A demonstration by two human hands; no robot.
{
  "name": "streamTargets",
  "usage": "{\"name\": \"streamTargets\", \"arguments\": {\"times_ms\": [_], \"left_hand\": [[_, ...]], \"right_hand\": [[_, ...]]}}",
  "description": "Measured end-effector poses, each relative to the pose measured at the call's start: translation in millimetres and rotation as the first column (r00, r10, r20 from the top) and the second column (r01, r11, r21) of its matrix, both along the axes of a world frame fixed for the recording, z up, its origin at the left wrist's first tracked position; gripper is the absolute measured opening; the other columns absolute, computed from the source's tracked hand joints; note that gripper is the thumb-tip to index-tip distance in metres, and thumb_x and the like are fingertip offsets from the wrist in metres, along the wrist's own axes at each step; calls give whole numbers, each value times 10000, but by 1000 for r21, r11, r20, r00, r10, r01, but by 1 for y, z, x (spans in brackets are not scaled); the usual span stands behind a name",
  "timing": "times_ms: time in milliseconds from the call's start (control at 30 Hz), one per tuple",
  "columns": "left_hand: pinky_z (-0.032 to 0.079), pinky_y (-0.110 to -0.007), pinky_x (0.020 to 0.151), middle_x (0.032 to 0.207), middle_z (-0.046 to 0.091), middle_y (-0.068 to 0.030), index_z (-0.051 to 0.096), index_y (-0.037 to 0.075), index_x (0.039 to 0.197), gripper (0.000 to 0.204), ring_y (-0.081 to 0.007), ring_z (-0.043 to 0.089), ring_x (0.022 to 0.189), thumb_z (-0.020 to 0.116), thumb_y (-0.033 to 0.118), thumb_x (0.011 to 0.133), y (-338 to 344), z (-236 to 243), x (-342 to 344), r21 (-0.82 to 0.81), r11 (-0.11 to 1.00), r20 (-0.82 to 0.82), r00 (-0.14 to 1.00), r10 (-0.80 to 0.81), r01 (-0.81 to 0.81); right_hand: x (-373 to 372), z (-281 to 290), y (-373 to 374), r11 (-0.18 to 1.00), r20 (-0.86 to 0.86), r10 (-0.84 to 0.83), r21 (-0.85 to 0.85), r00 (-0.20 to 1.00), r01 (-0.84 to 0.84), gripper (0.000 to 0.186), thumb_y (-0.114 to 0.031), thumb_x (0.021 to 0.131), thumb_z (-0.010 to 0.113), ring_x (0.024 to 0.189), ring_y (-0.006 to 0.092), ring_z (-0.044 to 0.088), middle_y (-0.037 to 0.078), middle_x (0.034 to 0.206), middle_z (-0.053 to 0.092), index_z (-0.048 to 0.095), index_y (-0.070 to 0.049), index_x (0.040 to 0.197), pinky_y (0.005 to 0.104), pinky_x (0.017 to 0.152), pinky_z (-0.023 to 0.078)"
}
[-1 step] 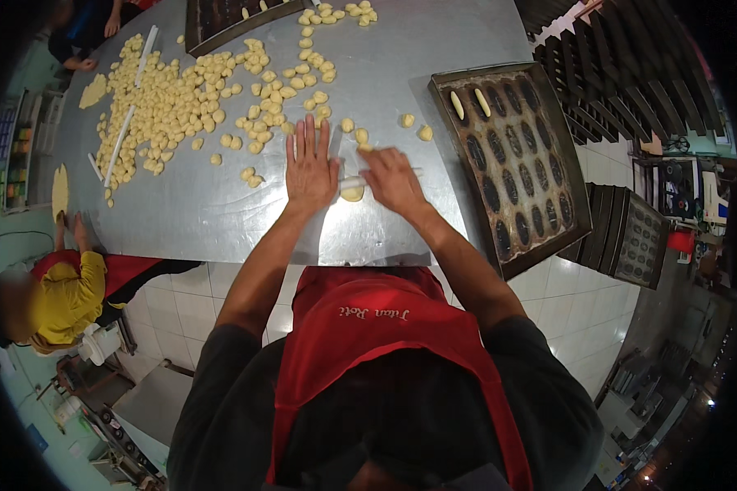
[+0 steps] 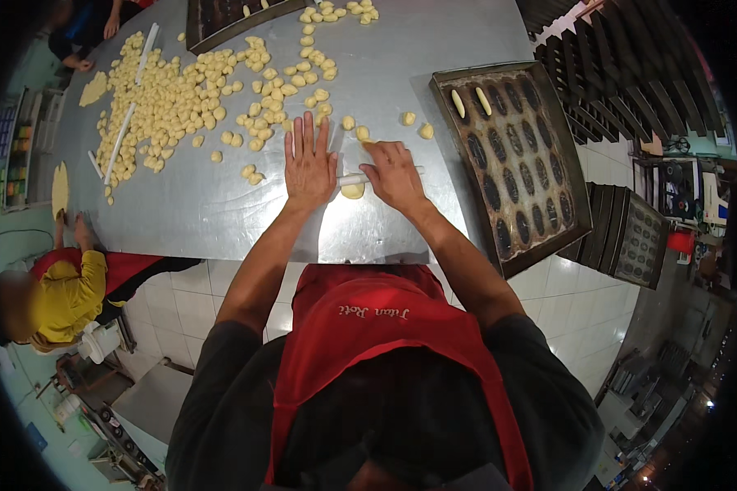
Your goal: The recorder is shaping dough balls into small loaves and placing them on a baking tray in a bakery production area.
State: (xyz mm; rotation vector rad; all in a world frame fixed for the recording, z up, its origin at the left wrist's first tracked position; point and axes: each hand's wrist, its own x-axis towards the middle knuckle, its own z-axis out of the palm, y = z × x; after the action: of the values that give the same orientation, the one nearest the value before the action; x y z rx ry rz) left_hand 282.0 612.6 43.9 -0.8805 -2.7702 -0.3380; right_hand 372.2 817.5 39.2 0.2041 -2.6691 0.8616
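Roughly, with twelve o'clock straight away from the wearer, we find a small flattened dough piece (image 2: 353, 193) on the metal counter (image 2: 409, 61), in the gap between the left hand (image 2: 309, 170) and the right hand (image 2: 395, 173). A white rolling pin (image 2: 352, 179) lies across its twelve o'clock edge; most of the dough shows on the six o'clock side.

Key relation, as we judge it: the pin's long axis runs from a touch below nine to a touch above three, crosswise to the wearer, with the dough at the left of its visible stretch.

Left: palm down, flat, fingers straight and pointing to twelve. The dough sits at about four o'clock from it. We cannot tell whether the pin runs under this palm.

Right: palm down over the pin, fingers bent, thumb toward nine. The dough sits at about eight o'clock from it; the pin's far end pokes out at three. How firmly it grips, we cannot tell. Both hands are just beside the dough, neither plainly nearer.

Around: we log loose dough balls (image 2: 362, 132) near eleven from the right fingers and a broad dough heap (image 2: 172, 102) at ten from the left. Toward three stands a dark tray (image 2: 542, 248) with oblong hollows, two pale dough strips (image 2: 458, 103) in its far left corner.
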Motion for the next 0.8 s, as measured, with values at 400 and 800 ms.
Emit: {"name": "streamTargets", "arguments": {"times_ms": [400,800], "left_hand": [[367,-540,1251,1521,550,-247,517,-54,1569,641,-428,507,1443,680,171,991,-10,-8,82,220,947,226,932,-282,233],[476,-507,1138,1350,643,-242,637,-42,1379,429,-433,584,1298,687,157,1003,-48,1,119,360,920,380,876,-297,155]], "right_hand": [[28,-8,-17,977,150,-191,126,970,173,338,-89,863,755,1167,360,618,126,1253,692,712,-53,1196,498,966,496],[-4,-2,-63,976,417,-35,212,908,-59,570,-95,859,687,1141,343,618,129,1299,691,669,-22,1424,538,1019,483]]}}
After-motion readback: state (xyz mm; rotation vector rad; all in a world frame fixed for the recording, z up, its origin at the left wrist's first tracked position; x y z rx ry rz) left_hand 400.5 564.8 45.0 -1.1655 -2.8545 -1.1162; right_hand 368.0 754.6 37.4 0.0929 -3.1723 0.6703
